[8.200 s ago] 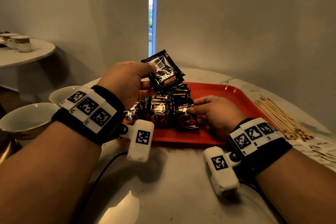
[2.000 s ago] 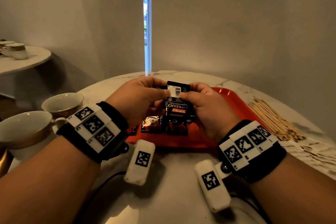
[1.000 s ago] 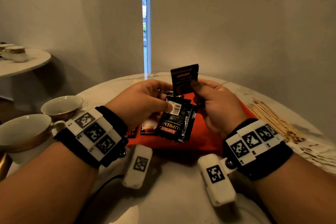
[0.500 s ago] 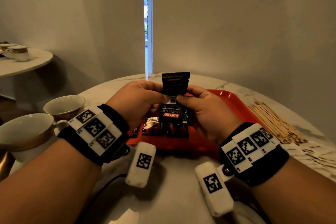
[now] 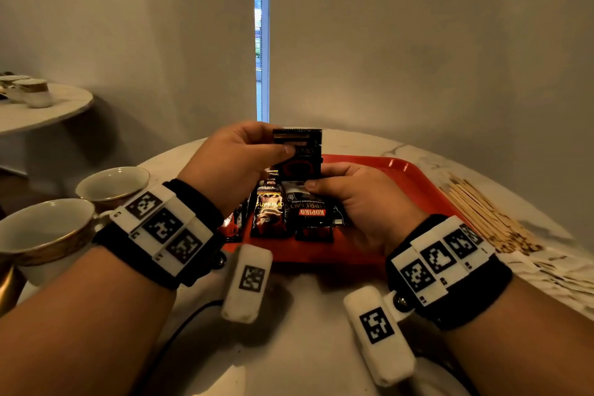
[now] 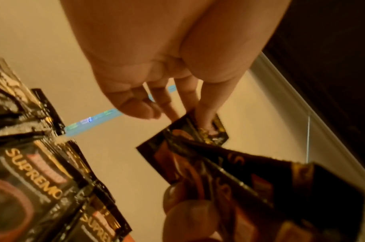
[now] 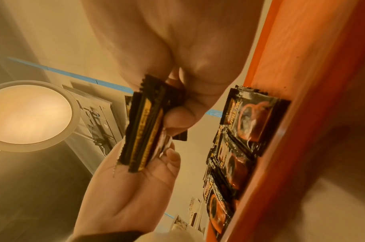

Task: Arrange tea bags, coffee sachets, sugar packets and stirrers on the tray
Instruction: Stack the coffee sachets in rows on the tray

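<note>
A red tray lies on the marble table with a row of black coffee sachets along its near left side. Above them my left hand pinches one black sachet upright between thumb and fingers. Just below, my right hand grips a small stack of sachets, thumb on top. In the right wrist view the stack shows edge-on, with the left palm close under it. The left wrist view shows the pinched sachet. Wooden stirrers lie right of the tray.
Two white cups stand at the table's left edge. Pale packets lie spread at the near right, beside the stirrers. A second round table with cups stands at the far left. The tray's right half is bare.
A second ago my right hand held the single sachet up and my left held the stack. The hands met, and now the left pinches the raised sachet while the right grips the stack.
</note>
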Demonstrator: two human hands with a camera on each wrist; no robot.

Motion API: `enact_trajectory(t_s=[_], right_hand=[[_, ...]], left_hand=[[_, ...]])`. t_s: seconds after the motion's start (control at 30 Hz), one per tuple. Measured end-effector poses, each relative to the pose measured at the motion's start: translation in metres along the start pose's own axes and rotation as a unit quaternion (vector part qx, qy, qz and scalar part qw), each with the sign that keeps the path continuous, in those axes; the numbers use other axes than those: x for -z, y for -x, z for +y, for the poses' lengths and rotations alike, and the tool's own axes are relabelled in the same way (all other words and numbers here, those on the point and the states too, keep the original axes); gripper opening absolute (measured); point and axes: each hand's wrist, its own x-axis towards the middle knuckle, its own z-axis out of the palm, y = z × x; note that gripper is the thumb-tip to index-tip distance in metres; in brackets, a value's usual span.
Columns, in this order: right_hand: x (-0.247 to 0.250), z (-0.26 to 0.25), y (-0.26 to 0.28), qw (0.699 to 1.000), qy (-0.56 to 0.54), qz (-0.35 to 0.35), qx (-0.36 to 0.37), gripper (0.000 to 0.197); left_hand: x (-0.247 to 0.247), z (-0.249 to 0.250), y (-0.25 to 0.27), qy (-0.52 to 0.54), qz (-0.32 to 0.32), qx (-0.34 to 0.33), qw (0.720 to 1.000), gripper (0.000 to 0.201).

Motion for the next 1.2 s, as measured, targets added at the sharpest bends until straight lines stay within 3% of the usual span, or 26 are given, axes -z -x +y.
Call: enact_trajectory(t_s=[0.17,0.23,0.37,0.57,0.73,1.2], right_hand=[[0.003,-0.005,0.0,1.0,0.011,-0.013,-0.013,0.03],[0.01,-0.005,-0.006,1.0,-0.005,0.03,0.002,0.033],[0.033,-0.005,-0.02,0.989,-0.045,0.142,0.018,0.019],[0.065,0.013,-0.034,0.972,-0.029,0.233,-0.031,0.015],[0.068,0.018,-0.038,0.972,-0.033,0.229,-0.039,0.014],[0.071,0.022,-0.04,0.976,-0.038,0.212,-0.036,0.016]], left_hand=[[0.01,-0.002,-0.007,0.024,0.052,0.003,0.998,0.023],[0.017,0.0,-0.01,0.054,0.071,0.024,0.996,0.026],[0.024,0.001,-0.012,0.083,0.088,0.065,0.991,0.027],[0.023,-0.012,-0.012,-0.005,0.044,0.152,0.987,0.025],[0.021,-0.019,-0.011,-0.036,0.002,0.203,0.979,0.027],[0.014,-0.02,-0.007,-0.104,0.023,0.229,0.968,0.023]])
